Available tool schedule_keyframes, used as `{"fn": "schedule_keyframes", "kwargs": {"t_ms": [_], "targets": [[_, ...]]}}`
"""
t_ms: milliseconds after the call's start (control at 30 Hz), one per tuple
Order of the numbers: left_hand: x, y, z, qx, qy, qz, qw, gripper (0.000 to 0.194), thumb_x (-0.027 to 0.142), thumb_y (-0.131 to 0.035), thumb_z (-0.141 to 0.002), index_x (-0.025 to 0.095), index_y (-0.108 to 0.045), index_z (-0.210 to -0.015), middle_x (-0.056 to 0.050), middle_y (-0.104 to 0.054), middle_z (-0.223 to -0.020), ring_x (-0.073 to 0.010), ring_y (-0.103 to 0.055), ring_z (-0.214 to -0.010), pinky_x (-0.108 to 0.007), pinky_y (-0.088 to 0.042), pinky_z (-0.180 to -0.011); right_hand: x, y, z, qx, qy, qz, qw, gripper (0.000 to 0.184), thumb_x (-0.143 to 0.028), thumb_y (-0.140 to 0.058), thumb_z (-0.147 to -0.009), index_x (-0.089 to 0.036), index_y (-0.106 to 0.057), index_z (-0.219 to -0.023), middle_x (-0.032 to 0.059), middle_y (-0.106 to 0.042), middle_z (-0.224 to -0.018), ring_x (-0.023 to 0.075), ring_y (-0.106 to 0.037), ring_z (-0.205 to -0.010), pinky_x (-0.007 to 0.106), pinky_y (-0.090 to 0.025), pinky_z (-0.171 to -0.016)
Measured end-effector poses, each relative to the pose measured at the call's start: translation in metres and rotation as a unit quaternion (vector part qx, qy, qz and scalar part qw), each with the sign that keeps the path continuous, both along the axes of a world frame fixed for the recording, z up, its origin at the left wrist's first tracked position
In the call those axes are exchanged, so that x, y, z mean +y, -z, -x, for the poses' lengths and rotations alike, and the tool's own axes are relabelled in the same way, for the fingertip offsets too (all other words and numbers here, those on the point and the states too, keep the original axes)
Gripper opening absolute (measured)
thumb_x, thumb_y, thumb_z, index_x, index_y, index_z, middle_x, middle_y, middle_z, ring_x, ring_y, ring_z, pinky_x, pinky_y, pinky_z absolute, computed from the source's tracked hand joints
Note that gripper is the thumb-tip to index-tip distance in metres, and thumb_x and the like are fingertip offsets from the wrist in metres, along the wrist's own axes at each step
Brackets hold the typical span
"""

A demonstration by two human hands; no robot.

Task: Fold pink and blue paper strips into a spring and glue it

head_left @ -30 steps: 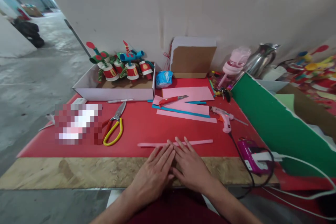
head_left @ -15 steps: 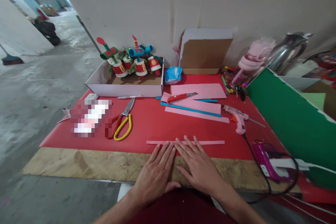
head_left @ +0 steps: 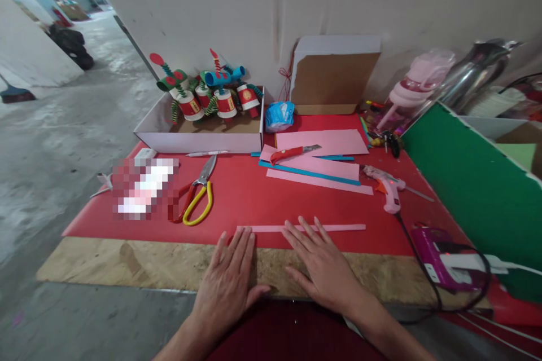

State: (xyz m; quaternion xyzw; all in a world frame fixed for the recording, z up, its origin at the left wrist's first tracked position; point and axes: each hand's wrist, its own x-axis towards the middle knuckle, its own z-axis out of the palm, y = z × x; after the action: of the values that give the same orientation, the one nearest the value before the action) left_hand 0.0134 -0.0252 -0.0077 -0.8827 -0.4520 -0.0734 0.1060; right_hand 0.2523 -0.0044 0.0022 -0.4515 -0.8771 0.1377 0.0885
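Pink strip (head_left: 266, 229) pressed flat under both grips

The pink strip is laid lengthwise, left to right, near the front of the red tabletop (head_left: 237, 197), just beyond its bare wooden edge (head_left: 139, 259). Its left end is covered by the fingertips of the left grip (head_left: 227, 276), which is released and held flat, palm down, with the thumb spread toward the other side. The strip is crossed right of its middle by the fingers of the right grip (head_left: 324, 273), also released, palm down and fanned out. Between the two, a stretch of the strip is left exposed, and its right end is seen past the right grip.

Beyond the strip, pink sheets (head_left: 326, 142) are overlapped, with blue strips (head_left: 305, 172) set among them. A red knife (head_left: 292, 154) is rested on top, its blade pointed right. To the right, a pink glue gun (head_left: 392, 194) is laid on its side, with its nozzle near the sheets, and its black cord (head_left: 412, 242) is run past a purple block (head_left: 436, 271) with a white plug (head_left: 474, 262) across it.

On the left, shears (head_left: 198, 203) with red and yellow handles are laid with the tip near a white pen (head_left: 207, 153). Behind the pen, paper-cup figures (head_left: 224, 104) are held in a white tray (head_left: 203, 142). A blue packet (head_left: 279, 115) is placed just beside the tray.
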Motion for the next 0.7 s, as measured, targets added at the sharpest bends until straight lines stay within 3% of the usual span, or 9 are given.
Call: {"fn": "schedule_keyframes", "kwargs": {"t_ms": [167, 233, 333, 433, 533, 700], "targets": [[0.004, -0.016, 0.010, -0.025, -0.101, -0.010, 0.995, 0.071, 0.049, -0.034, -0.090, 0.003, -0.024, -0.143, -0.023, -0.047, -0.136, -0.0328, -0.039, -0.130, -0.052, -0.024, -0.108, 0.001, 0.000, 0.001, 0.011, 0.004, 0.006, 1.000, 0.066, -0.047, -0.043, -0.089, -0.025, -0.019, -0.146, 0.0019, -0.032, -0.149, 0.0271, -0.023, -0.139, 0.053, -0.020, -0.113], [0.009, -0.020, 0.002, -0.040, -0.076, -0.006, 0.996, 0.061, 0.037, -0.035, -0.092, 0.006, -0.026, -0.142, -0.020, -0.043, -0.140, -0.0305, -0.033, -0.134, -0.049, -0.028, -0.108, 0.001, -0.001, 0.003, 0.012, 0.011, 0.016, 1.000, 0.065, -0.048, -0.043, -0.089, -0.025, -0.021, -0.145, 0.0024, -0.032, -0.149, 0.0269, -0.022, -0.139, 0.053, -0.018, -0.113], [0.015, -0.014, -0.020, -0.056, 0.028, 0.009, 0.998, 0.053, 0.027, -0.037, -0.091, 0.008, -0.032, -0.140, -0.015, -0.044, -0.141, -0.0265, -0.029, -0.136, -0.042, -0.032, -0.107, -0.002, -0.006, 0.007, 0.008, 0.024, 0.040, 0.999, 0.063, -0.050, -0.040, -0.089, -0.024, -0.025, -0.144, 0.0035, -0.032, -0.149, 0.0268, -0.020, -0.140, 0.052, -0.013, -0.114], [0.018, 0.003, -0.037, -0.073, 0.071, 0.025, 0.995, 0.054, 0.032, -0.037, -0.092, 0.009, -0.032, -0.140, -0.015, -0.046, -0.139, -0.0243, -0.033, -0.134, -0.039, -0.035, -0.106, -0.005, -0.011, 0.010, 0.005, 0.031, 0.058, 0.998, 0.065, -0.051, -0.038, -0.089, -0.020, -0.025, -0.144, 0.0042, -0.029, -0.150, 0.0266, -0.017, -0.140, 0.051, -0.009, -0.115], [0.018, 0.016, -0.038, -0.088, 0.065, 0.004, 0.994, 0.060, 0.043, -0.037, -0.091, 0.011, -0.032, -0.141, -0.015, -0.048, -0.138, -0.0291, -0.036, -0.133, -0.045, -0.033, -0.106, -0.007, -0.015, 0.008, 0.005, 0.036, 0.064, 0.997, 0.063, -0.050, -0.036, -0.091, -0.021, -0.020, -0.145, 0.0015, -0.024, -0.152, 0.0243, -0.014, -0.141, 0.049, -0.010, -0.116], [0.017, 0.014, -0.024, -0.088, 0.060, -0.004, 0.994, 0.065, 0.052, -0.039, -0.088, 0.015, -0.035, -0.141, -0.013, -0.047, -0.139, -0.0330, -0.033, -0.133, -0.049, -0.029, -0.107, -0.009, -0.019, -0.013, -0.004, 0.038, 0.065, 0.997, 0.063, -0.053, -0.034, -0.091, -0.023, -0.021, -0.145, 0.0011, -0.024, -0.152, 0.0220, -0.013, -0.142, 0.047, -0.014, -0.115]]}}
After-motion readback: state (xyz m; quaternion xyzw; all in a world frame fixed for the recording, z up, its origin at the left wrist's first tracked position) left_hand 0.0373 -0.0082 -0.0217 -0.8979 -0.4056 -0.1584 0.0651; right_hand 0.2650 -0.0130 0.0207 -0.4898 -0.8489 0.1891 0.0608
